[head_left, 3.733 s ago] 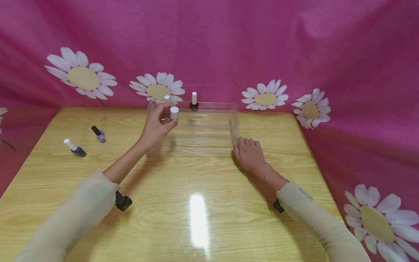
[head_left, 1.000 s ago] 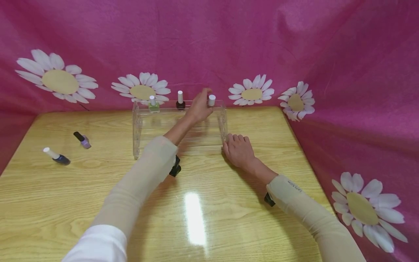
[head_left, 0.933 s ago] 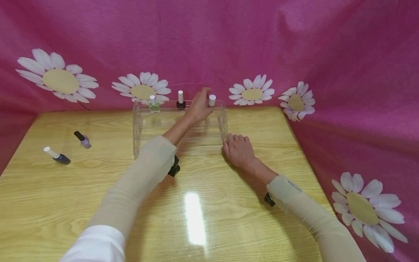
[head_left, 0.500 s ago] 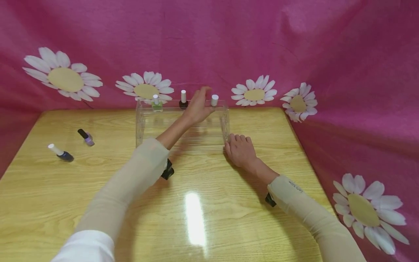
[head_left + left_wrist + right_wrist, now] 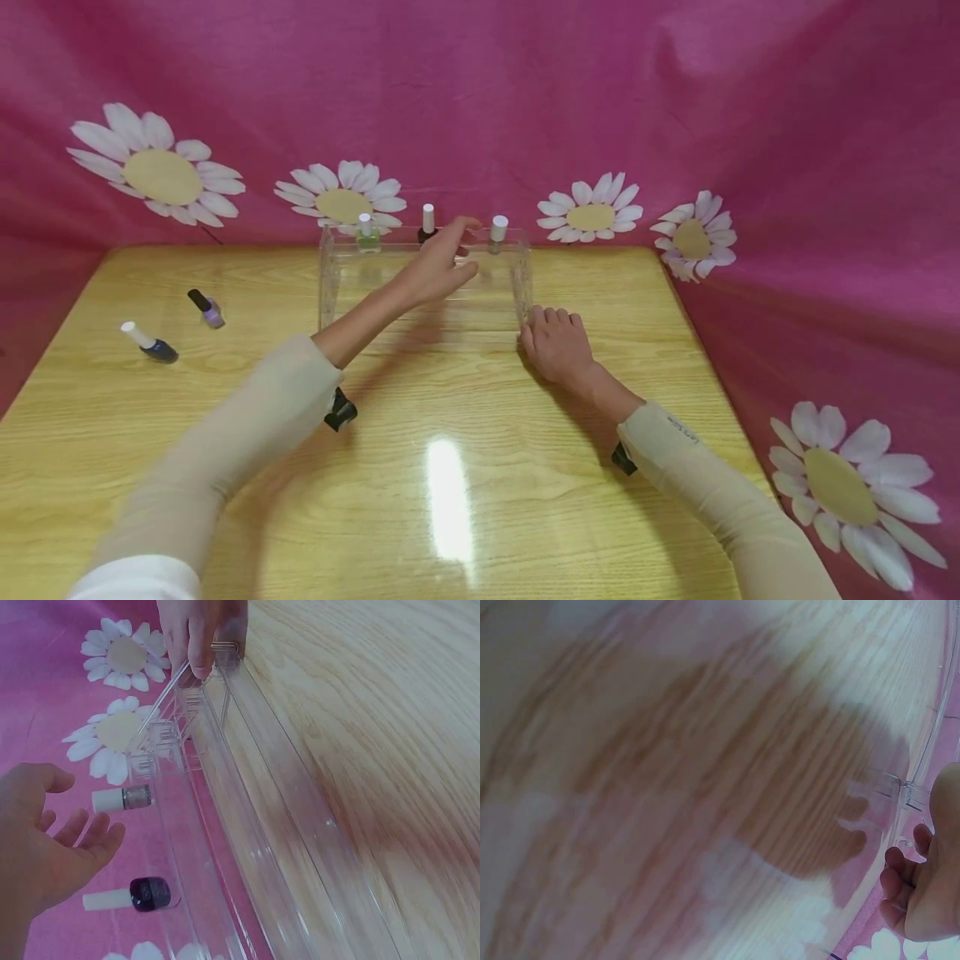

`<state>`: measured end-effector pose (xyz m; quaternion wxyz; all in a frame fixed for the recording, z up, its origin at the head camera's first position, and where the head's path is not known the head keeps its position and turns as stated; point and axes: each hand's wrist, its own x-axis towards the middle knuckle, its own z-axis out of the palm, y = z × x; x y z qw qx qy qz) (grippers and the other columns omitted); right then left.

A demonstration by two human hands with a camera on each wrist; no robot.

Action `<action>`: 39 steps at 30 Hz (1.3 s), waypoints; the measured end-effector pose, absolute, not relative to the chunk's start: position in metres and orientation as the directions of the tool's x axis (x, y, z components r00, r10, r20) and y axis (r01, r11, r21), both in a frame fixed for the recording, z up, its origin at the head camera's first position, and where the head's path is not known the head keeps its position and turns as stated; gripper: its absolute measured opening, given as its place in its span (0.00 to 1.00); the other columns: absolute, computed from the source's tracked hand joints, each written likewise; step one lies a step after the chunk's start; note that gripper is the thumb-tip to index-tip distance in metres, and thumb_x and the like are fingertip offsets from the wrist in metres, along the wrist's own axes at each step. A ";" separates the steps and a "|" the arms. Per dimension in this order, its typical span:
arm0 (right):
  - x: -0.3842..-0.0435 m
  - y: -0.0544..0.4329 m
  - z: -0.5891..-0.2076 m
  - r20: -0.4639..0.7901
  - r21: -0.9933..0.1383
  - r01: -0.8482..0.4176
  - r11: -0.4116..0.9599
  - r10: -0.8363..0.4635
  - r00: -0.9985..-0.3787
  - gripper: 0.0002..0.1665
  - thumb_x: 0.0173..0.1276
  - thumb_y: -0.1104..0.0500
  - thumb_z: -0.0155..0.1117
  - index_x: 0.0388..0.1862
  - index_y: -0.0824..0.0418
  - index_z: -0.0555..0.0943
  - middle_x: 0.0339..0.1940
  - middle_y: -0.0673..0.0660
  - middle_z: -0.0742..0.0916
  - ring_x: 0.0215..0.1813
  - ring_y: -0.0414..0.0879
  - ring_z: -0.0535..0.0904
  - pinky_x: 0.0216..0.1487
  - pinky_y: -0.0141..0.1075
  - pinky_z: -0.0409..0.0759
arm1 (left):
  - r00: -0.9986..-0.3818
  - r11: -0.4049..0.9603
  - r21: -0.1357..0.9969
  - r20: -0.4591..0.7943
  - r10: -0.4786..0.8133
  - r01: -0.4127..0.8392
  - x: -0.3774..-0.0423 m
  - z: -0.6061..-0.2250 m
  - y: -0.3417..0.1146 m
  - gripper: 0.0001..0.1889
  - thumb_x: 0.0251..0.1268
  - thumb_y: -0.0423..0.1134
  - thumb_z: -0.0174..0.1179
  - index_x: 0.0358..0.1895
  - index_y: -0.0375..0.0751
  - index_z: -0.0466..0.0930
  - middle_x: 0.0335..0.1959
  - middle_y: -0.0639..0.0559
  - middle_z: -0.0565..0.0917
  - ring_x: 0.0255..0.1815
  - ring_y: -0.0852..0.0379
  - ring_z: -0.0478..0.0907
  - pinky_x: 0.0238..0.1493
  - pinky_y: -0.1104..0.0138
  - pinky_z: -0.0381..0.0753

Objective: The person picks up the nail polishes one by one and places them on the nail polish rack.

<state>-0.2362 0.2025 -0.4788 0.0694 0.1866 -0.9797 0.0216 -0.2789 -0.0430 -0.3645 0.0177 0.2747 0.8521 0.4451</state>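
A clear plastic tiered display rack [image 5: 523,279] stands near the back of the table. On its top tier are three upright nail polish bottles: a green one [image 5: 367,239] at left, a dark one [image 5: 428,220] in the middle, and a white-capped, greyish one [image 5: 498,228] at right. My left hand [image 5: 435,273] hovers over the rack with spread fingers, apart from the greyish bottle [image 5: 124,799] and holding nothing. My right hand [image 5: 558,346] grips the rack's right end near its front corner; the left wrist view shows its fingers around that end.
Two more nail polish bottles lie on the left of the table: a purple one [image 5: 210,311] with a black cap and a dark blue one [image 5: 156,346] with a white cap. A pink flowered cloth [image 5: 480,108] hangs close behind the wooden table [image 5: 360,500].
My left hand carried the greyish bottle to the right end of the top tier, let go of it, and drew back leftward. The right hand stays at the rack's end.
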 end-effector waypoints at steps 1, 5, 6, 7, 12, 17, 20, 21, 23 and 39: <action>-0.236 0.203 -0.478 0.147 -0.019 -0.369 0.929 -0.362 -0.920 0.19 0.82 0.51 0.40 0.39 0.66 0.68 0.34 0.63 0.77 0.40 0.61 0.74 0.45 0.52 0.70 | -0.846 0.450 0.769 0.216 0.487 0.455 -0.276 -0.363 -0.046 0.29 0.69 0.29 0.56 0.71 0.34 0.60 0.67 0.38 0.69 0.61 0.41 0.73 0.60 0.55 0.74; -0.236 0.204 -0.478 0.168 -0.024 -0.381 0.924 -0.372 -0.913 0.20 0.82 0.51 0.40 0.38 0.66 0.68 0.33 0.63 0.77 0.39 0.62 0.74 0.44 0.52 0.71 | -0.848 0.448 0.772 0.214 0.484 0.451 -0.267 -0.360 -0.059 0.29 0.68 0.29 0.56 0.71 0.33 0.60 0.66 0.38 0.71 0.60 0.42 0.74 0.59 0.55 0.75; -0.236 0.204 -0.479 0.174 -0.024 -0.384 0.923 -0.375 -0.911 0.20 0.82 0.51 0.40 0.37 0.66 0.68 0.32 0.63 0.77 0.38 0.62 0.74 0.44 0.52 0.71 | -0.850 0.446 0.776 0.211 0.483 0.446 -0.266 -0.360 -0.062 0.29 0.68 0.29 0.55 0.72 0.33 0.60 0.65 0.38 0.72 0.60 0.41 0.74 0.59 0.54 0.75; -0.236 0.204 -0.479 0.175 -0.025 -0.386 0.922 -0.376 -0.910 0.20 0.82 0.51 0.40 0.37 0.66 0.68 0.32 0.63 0.77 0.38 0.62 0.74 0.43 0.52 0.71 | -0.851 0.443 0.780 0.208 0.482 0.442 -0.264 -0.361 -0.065 0.30 0.68 0.29 0.55 0.72 0.33 0.59 0.64 0.37 0.72 0.60 0.41 0.73 0.60 0.53 0.74; -0.236 0.205 -0.479 0.159 -0.029 -0.382 0.924 -0.373 -0.914 0.19 0.82 0.51 0.39 0.38 0.65 0.68 0.32 0.63 0.77 0.38 0.61 0.74 0.44 0.52 0.70 | -0.850 0.399 0.810 0.215 0.481 0.430 -0.256 -0.364 -0.080 0.30 0.68 0.28 0.54 0.72 0.32 0.58 0.63 0.35 0.71 0.62 0.39 0.71 0.63 0.51 0.72; -0.236 0.205 -0.479 0.160 -0.038 -0.384 0.923 -0.373 -0.914 0.20 0.82 0.51 0.38 0.37 0.65 0.68 0.32 0.63 0.77 0.38 0.62 0.74 0.43 0.52 0.70 | -0.864 0.388 0.823 0.221 0.453 0.414 -0.246 -0.367 -0.096 0.29 0.68 0.27 0.54 0.71 0.32 0.59 0.63 0.35 0.71 0.63 0.40 0.71 0.64 0.50 0.70; -0.235 0.205 -0.481 0.167 -0.037 -0.386 0.922 -0.375 -0.912 0.20 0.82 0.51 0.38 0.37 0.65 0.68 0.32 0.63 0.77 0.38 0.62 0.74 0.43 0.52 0.70 | -0.878 0.399 0.819 0.240 0.414 0.412 -0.239 -0.370 -0.107 0.29 0.68 0.28 0.56 0.71 0.33 0.60 0.61 0.36 0.73 0.62 0.40 0.71 0.63 0.48 0.71; -0.235 0.205 -0.481 0.169 -0.034 -0.387 0.921 -0.377 -0.911 0.20 0.82 0.50 0.39 0.37 0.65 0.67 0.32 0.63 0.77 0.38 0.62 0.74 0.42 0.52 0.70 | -0.883 0.398 0.821 0.248 0.399 0.410 -0.237 -0.370 -0.111 0.29 0.67 0.27 0.56 0.70 0.32 0.60 0.60 0.35 0.73 0.62 0.39 0.71 0.63 0.47 0.71; -0.235 0.205 -0.482 0.174 -0.030 -0.389 0.921 -0.379 -0.909 0.20 0.82 0.50 0.39 0.36 0.65 0.67 0.32 0.63 0.77 0.38 0.62 0.74 0.42 0.52 0.70 | -0.892 0.397 0.825 0.256 0.373 0.403 -0.233 -0.372 -0.120 0.29 0.68 0.27 0.57 0.70 0.32 0.60 0.59 0.35 0.74 0.62 0.39 0.71 0.62 0.46 0.70; -0.237 0.203 -0.483 0.197 -0.031 -0.395 0.918 -0.382 -0.903 0.20 0.81 0.51 0.40 0.35 0.65 0.67 0.31 0.63 0.77 0.38 0.62 0.75 0.42 0.53 0.71 | -0.963 0.451 0.852 0.218 0.160 0.267 -0.198 -0.389 -0.209 0.30 0.71 0.26 0.54 0.72 0.28 0.54 0.61 0.29 0.70 0.64 0.33 0.67 0.63 0.41 0.66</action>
